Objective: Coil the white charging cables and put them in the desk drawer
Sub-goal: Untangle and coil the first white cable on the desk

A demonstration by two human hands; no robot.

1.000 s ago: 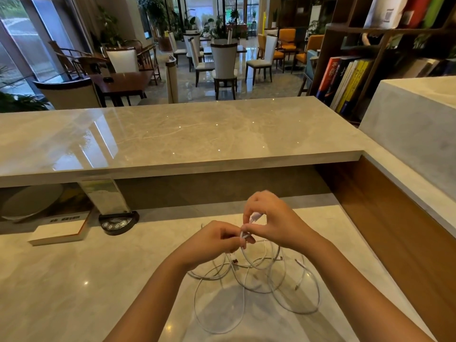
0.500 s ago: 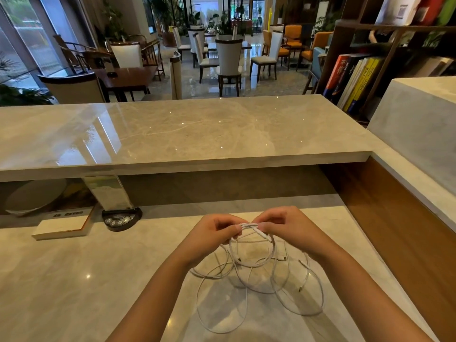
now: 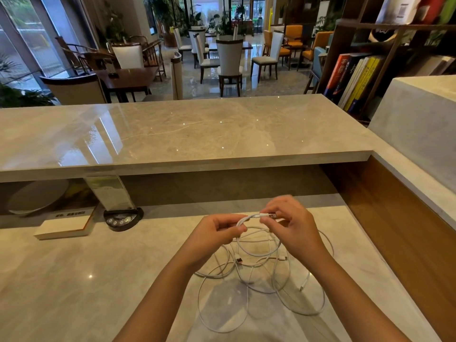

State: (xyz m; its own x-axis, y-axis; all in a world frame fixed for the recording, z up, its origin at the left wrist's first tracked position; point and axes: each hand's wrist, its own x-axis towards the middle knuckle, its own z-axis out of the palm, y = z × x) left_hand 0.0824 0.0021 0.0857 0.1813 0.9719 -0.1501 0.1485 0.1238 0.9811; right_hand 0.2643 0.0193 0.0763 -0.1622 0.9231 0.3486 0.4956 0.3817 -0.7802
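Observation:
Several white charging cables (image 3: 249, 282) lie in loose tangled loops on the marble desk (image 3: 74, 280), right in front of me. My left hand (image 3: 217, 236) pinches one cable a little above the pile. My right hand (image 3: 293, 225) holds the same cable near its USB plug (image 3: 270, 215), which points right. A short arc of cable spans between both hands, and one loop hangs below them. No drawer is in view.
A raised marble counter (image 3: 185, 134) runs across behind the desk, with a wooden side wall (image 3: 394, 230) at the right. At the left stand a white book (image 3: 64, 224), a black round button device (image 3: 122, 219) and a sign holder (image 3: 108, 192).
Both hands have dropped from a raised pinch and moved slightly apart, stretching the cable end between them. The USB plug now sticks out past my right fingers. The view has tilted a little.

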